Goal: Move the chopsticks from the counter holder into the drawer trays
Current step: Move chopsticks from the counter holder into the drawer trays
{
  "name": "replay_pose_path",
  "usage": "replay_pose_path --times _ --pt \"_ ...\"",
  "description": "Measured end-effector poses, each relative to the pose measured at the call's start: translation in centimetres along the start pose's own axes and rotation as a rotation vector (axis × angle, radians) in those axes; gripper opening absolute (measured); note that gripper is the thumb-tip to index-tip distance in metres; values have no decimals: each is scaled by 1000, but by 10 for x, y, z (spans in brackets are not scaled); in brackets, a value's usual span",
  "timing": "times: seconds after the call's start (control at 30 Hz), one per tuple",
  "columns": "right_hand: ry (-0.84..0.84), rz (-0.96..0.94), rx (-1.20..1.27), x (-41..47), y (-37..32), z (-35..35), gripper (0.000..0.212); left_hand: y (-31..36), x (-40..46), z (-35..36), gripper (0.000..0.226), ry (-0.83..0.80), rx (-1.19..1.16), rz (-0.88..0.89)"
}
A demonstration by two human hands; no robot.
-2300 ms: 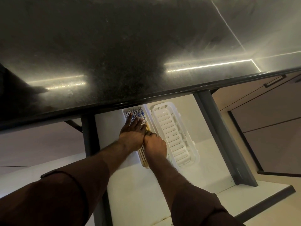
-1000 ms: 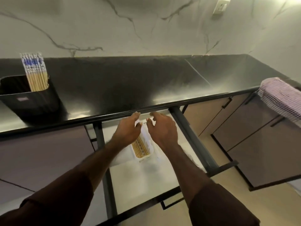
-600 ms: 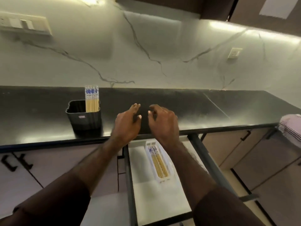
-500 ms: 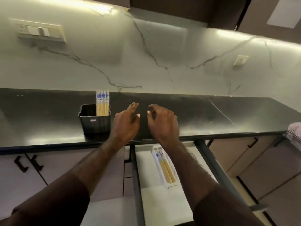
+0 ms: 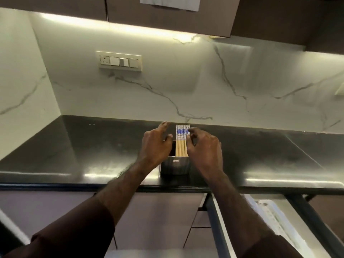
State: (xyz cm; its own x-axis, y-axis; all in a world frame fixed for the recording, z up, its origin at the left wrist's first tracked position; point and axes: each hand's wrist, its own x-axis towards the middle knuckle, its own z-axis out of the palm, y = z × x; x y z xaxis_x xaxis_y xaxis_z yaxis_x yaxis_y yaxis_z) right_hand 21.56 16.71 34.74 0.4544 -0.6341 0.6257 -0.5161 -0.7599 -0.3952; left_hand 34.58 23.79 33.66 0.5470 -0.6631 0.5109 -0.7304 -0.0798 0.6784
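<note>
A black holder [image 5: 175,165] stands on the dark counter [image 5: 93,151] near its front edge. Several bamboo chopsticks [image 5: 181,141] with blue-and-white patterned tops stand upright in it. My left hand [image 5: 156,144] hovers at the holder's left side, fingers apart, holding nothing. My right hand [image 5: 203,146] is just right of the chopsticks; its fingertips reach their patterned tops, and I cannot tell whether they grip. The open drawer [image 5: 219,226] is at lower right, with a white tray [image 5: 273,215] partly hidden by my right arm.
A marble backsplash with a switch plate [image 5: 119,61] rises behind the counter. Dark upper cabinets [image 5: 167,13] hang overhead. Closed cabinet fronts [image 5: 158,216] sit under the counter left of the drawer. The drawer's dark metal rails [image 5: 297,203] jut out at lower right.
Both hands rose from the drawer tray and moved left to the holder. The view swung up and left, so the holder now sits between my hands.
</note>
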Motion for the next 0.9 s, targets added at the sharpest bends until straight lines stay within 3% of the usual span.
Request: replay_pose_path --times 0.5,0.67,0.9 --pt "-178 165 1 52 69 122 32 -85 66 81 52 -195 -10 -82" --pt "-282 208 53 78 102 158 33 -99 105 118 50 -201 7 -117" --pt "-302 214 104 99 119 193 34 -120 138 151 51 -185 -6 -191"
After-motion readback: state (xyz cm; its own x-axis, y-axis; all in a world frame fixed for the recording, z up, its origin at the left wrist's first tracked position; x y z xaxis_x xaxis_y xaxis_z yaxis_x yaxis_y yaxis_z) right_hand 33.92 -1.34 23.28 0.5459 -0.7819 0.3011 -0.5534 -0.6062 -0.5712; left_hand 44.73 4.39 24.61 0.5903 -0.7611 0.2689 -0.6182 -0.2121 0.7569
